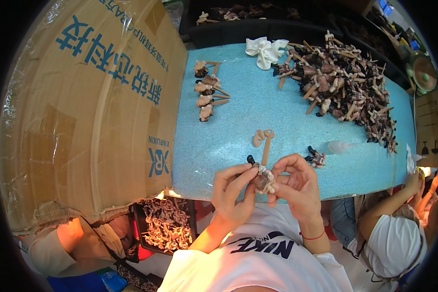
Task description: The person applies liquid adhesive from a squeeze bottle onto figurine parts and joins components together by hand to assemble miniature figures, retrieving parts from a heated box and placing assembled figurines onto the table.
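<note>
My left hand (233, 192) pinches a small toy figure (262, 181), painted brown and pale with a black end pointing up and away. On its right side the fingertips of my right hand (299, 187) close on a pale part of the same figure. A flat tan blade-like piece (266, 151) stretches away beyond the figure; whether it is joined to it I cannot tell. Small tan round pieces (257, 139) lie on the blue table at that blade's far end. To the right, another small figure (316, 158) in black, brown and pink lies by itself.
A clear squeeze bottle (339, 147) lies right of my hands. Many finished-looking figures form a heap (343, 80) at far right; several others line the left (204, 100). A white cloth (266, 52) sits behind. A tall cardboard box (97, 107) blocks the left. A co-worker's sleeve (394, 238) is at right.
</note>
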A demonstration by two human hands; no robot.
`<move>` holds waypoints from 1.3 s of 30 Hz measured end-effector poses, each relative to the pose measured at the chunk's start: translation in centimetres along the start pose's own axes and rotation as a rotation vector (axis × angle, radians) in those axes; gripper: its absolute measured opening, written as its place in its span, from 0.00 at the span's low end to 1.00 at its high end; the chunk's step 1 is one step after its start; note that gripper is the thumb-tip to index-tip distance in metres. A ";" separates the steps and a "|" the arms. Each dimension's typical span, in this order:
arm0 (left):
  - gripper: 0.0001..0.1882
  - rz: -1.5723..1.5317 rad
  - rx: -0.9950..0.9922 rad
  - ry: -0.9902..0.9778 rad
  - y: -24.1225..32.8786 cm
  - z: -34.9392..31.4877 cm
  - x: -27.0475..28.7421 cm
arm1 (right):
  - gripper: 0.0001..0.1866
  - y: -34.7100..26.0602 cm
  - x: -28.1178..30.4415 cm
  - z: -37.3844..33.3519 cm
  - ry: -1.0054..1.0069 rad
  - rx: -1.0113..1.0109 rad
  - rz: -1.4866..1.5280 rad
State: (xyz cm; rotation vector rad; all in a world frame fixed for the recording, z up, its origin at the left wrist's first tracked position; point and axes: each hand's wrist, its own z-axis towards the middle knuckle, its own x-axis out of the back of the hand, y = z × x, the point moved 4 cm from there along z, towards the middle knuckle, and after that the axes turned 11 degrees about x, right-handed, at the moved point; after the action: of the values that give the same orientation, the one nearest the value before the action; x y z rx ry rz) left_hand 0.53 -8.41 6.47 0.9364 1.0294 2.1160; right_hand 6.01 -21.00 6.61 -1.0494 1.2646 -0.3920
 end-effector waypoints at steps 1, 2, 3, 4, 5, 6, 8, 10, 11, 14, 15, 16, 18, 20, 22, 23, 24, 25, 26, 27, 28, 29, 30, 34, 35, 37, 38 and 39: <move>0.21 -0.098 0.055 -0.014 -0.4 0.0 -0.1 | 0.16 -0.1 -0.1 0.0 -0.010 0.008 -0.020; 0.21 -0.196 0.111 -0.028 -0.7 0.0 -0.2 | 0.16 -0.2 -0.1 -0.1 -0.021 0.016 -0.038; 0.21 -0.196 0.111 -0.027 -0.6 0.1 -0.2 | 0.16 -0.2 -0.1 -0.2 -0.021 0.016 -0.039; 0.22 -0.303 0.192 -0.087 -0.7 0.2 -0.3 | 0.15 -0.3 -0.2 -0.2 -0.028 0.036 -0.063; 0.22 -0.412 0.272 -0.147 -0.7 0.3 -0.4 | 0.15 -0.4 -0.2 -0.3 -0.034 0.057 -0.089; 0.22 -0.413 0.273 -0.146 -0.5 0.4 -0.2 | 0.15 -0.5 0.0 -0.3 -0.034 0.056 -0.090; 0.21 -0.575 0.336 -0.217 -0.3 0.6 0.1 | 0.14 -0.7 0.1 -0.4 -0.078 0.098 -0.120; 0.21 -0.563 0.322 -0.257 -0.1 0.8 0.6 | 0.14 -0.8 0.0 -0.6 -0.085 0.105 -0.127; 0.21 -0.550 0.308 -0.298 0.1 0.9 0.6 | 0.14 -0.9 0.0 -0.6 -0.091 0.112 -0.134; 0.21 -0.474 0.270 -0.314 0.5 0.9 0.6 | 0.13 -1.0 0.0 -0.8 -0.090 0.131 -0.142; 0.21 -0.475 0.272 -0.313 0.6 0.9 0.6 | 0.13 -1.1 0.0 -0.9 -0.090 0.129 -0.143; 0.21 -0.425 0.254 -0.306 0.7 0.9 0.6 | 0.13 -1.2 -0.1 -1.0 -0.089 0.134 -0.151; 0.22 -0.374 0.239 -0.296 1.1 1.0 0.6 | 0.13 -1.3 -0.1 -1.2 -0.090 0.136 -0.158; 0.22 -0.337 0.232 -0.299 1.5 1.1 0.6 | 0.13 -1.3 0.1 -1.4 -0.079 0.133 -0.117; 0.22 -0.326 0.234 -0.320 1.7 1.0 0.7 | 0.13 -1.5 0.3 -1.5 -0.092 0.141 -0.130; 0.22 -0.314 0.233 -0.341 1.8 1.0 0.6 | 0.13 -1.7 0.3 -1.5 -0.107 0.150 -0.142; 0.22 -0.317 0.234 -0.345 1.9 1.0 0.7 | 0.13 -1.8 0.4 -1.6 -0.103 0.150 -0.144; 0.23 -0.313 0.231 -0.362 2.0 0.9 0.6 | 0.13 -1.9 0.4 -1.6 -0.116 0.135 -0.147; 0.23 -0.308 0.231 -0.381 2.1 0.9 0.5 | 0.13 -2.1 0.4 -1.7 -0.128 0.119 -0.148; 0.23 -0.310 0.232 -0.385 2.2 1.0 0.5 | 0.13 -2.2 0.5 -1.6 -0.123 0.118 -0.149; 0.22 -0.301 0.224 -0.395 2.3 1.0 0.4 | 0.14 -2.3 0.6 -1.6 -0.133 0.092 -0.182; 0.22 -0.293 0.214 -0.406 2.4 1.0 0.4 | 0.14 -2.4 0.7 -1.6 -0.142 0.067 -0.214; 0.22 -0.296 0.214 -0.411 2.6 1.1 0.4 | 0.14 -2.6 0.8 -1.6 -0.136 0.068 -0.215; 0.20 -0.241 0.157 -0.419 3.4 1.4 0.2 | 0.13 -3.0 0.9 -1.6 -0.148 0.045 -0.296; 0.20 -0.242 0.155 -0.412 3.5 1.3 0.2 | 0.13 -3.0 0.9 -1.5 -0.147 0.052 -0.299; 0.20 -0.218 0.144 -0.390 3.7 1.3 0.0 | 0.13 -2.9 0.8 -1.4 -0.134 0.069 -0.296; 0.19 -0.195 0.130 -0.368 3.8 1.3 0.0 | 0.13 -2.8 0.8 -1.3 -0.120 0.088 -0.294; 0.19 -0.194 0.129 -0.372 3.7 1.3 -0.1 | 0.13 -2.7 0.9 -1.3 -0.117 0.090 -0.291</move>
State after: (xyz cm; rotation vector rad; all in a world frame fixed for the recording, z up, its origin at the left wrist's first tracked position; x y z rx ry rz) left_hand 0.85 -9.90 10.09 1.1871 1.0240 1.6537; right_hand 5.92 -23.56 8.33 -1.1659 0.9830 -0.5948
